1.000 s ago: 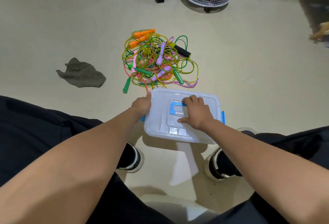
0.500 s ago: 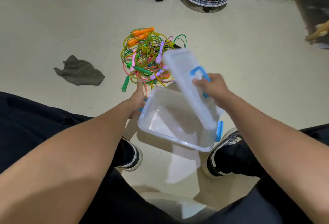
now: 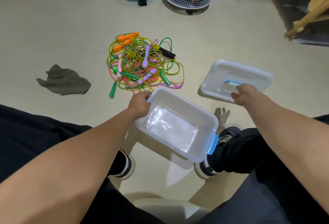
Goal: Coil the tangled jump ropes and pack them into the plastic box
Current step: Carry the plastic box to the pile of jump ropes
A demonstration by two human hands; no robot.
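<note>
Sitting tangled on the floor [image 3: 53,27], jump ropes [image 3: 142,63] lie just beyond the plastic box [image 3: 204,116], which holds nothing. Left hand [image 3: 140,105] fingers curl over its rim. Right hand [image 3: 244,93] grips the lid [image 3: 249,71] handle, lid beside box.

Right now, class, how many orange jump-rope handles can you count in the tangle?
2. Both lie side by side at the far-left top of the jump rope pile: one orange handle farther away, the other just nearer. More may be buried.
</note>
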